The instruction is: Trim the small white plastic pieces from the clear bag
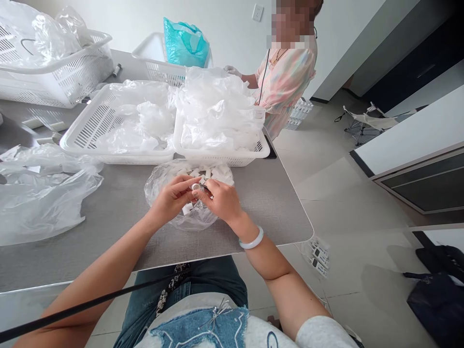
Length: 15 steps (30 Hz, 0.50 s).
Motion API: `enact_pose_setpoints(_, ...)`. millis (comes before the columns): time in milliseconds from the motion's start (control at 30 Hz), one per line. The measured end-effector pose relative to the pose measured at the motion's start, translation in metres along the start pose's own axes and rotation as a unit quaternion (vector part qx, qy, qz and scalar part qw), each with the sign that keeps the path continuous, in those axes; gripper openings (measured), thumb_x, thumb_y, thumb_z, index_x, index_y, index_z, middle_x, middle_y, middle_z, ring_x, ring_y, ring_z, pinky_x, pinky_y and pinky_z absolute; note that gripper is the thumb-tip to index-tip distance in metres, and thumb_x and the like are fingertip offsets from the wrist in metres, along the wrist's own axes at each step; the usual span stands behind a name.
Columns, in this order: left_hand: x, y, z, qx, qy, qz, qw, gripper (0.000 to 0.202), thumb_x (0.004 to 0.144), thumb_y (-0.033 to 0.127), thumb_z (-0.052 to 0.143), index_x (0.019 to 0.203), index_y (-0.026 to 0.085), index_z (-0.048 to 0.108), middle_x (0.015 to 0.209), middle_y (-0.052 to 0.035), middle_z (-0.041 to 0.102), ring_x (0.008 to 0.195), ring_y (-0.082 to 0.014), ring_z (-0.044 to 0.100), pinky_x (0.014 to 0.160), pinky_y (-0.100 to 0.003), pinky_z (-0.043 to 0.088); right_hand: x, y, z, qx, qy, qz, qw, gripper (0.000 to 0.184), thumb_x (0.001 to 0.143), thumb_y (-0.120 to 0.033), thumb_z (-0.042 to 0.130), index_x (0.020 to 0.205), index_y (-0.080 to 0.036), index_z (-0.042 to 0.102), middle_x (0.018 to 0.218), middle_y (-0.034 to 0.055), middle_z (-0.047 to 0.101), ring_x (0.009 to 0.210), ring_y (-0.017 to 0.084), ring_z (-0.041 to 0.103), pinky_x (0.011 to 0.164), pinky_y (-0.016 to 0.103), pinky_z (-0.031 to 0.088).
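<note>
1. Pale tiled floor [348, 203] runs around the grey metal desk [261, 208], which fills most of the lower left of the view.
2. Co-worker [284, 82] in a pastel patterned top stands past the far edge of the desk, with a gloved hand [232, 71] near the rear basket.
3. Two white plastic baskets [116, 157] [221, 157] sit side by side on the desk, both heaped with clear plastic film. Two more white baskets stand farther back: one at far left [54, 92], and one [159, 72] holding a teal bag [185, 43].
4. Loose clear plastic sheeting [39, 193] lies crumpled on the left of the desk.
5. Clear plastic bag [159, 193] lies on the desk directly in front of the person, just below the front baskets, holding many small white pieces [198, 173].
6. Left hand [172, 195] and right hand [221, 200] are held over that bag, close together. Both grips are pressed together at the fingertips, pinching one small white ring [196, 187] between them above the bag's middle; its exact type is hard to tell.
7. Jade bangle [251, 238] sits on the right wrist.
</note>
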State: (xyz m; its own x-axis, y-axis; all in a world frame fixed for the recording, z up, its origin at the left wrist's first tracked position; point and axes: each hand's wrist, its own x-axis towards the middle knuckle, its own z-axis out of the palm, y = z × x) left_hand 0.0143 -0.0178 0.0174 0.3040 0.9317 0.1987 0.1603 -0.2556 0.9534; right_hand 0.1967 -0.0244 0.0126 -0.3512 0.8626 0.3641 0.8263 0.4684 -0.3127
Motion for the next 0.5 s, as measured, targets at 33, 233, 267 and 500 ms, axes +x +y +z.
enact_pose_setpoints(33, -0.0006, 0.0007, 0.0004, 0.005, 0.005, 0.002, 1.0, 0.051, 0.082, 0.063, 0.072, 0.113, 0.023, 0.079, 0.107, -0.0085, 0.067, 0.062, -0.013, 0.065, 0.065, -0.032, 0.061, -0.0002, -0.0002, 0.0006, -0.008, -0.003, -0.003, 1.0, 0.068, 0.102, -0.067, 0.015, 0.077, -0.018, 0.056, 0.061, -0.0004, 0.051, 0.055, 0.011, 0.048, 0.051, 0.023, 0.028)
enact_pose_setpoints(233, -0.0013, 0.0049, 0.0021, 0.041, 0.065, -0.016, 0.997, 0.044, 0.078, 0.06, 0.076, 0.102, 0.023, 0.081, 0.097, -0.0048, 0.068, 0.056, -0.0123, 0.063, 0.058, -0.031, 0.06, -0.001, -0.0019, 0.0043, -0.019, -0.003, -0.012, 1.0, 0.061, 0.107, -0.055, 0.019, 0.071, -0.019, 0.053, 0.059, -0.0008, 0.051, 0.055, 0.01, 0.049, 0.051, 0.024, 0.025)
enact_pose_setpoints(267, -0.0008, 0.0046, 0.0021, 0.041, 0.066, -0.017, 0.997, 0.043, 0.078, 0.059, 0.076, 0.103, 0.024, 0.081, 0.095, -0.0043, 0.067, 0.055, -0.012, 0.062, 0.056, -0.03, 0.059, -0.0007, -0.0019, 0.004, -0.01, -0.002, -0.01, 1.0, 0.062, 0.107, -0.056, 0.019, 0.072, -0.019, 0.053, 0.059, -0.0007, 0.051, 0.055, 0.01, 0.05, 0.051, 0.024, 0.025)
enact_pose_setpoints(500, 0.0024, 0.0034, -0.0037, 0.002, -0.013, -0.002, 1.0, 0.044, 0.089, 0.054, 0.066, 0.111, 0.019, 0.08, 0.068, -0.0017, 0.06, 0.053, -0.0128, 0.054, 0.052, -0.028, 0.049, 0.0032, 0.001, -0.0018, 0.054, -0.033, -0.007, 0.998, 0.065, 0.103, -0.066, 0.015, 0.078, -0.02, 0.054, 0.067, 0.0009, 0.056, 0.058, 0.012, 0.051, 0.052, 0.024, 0.031)
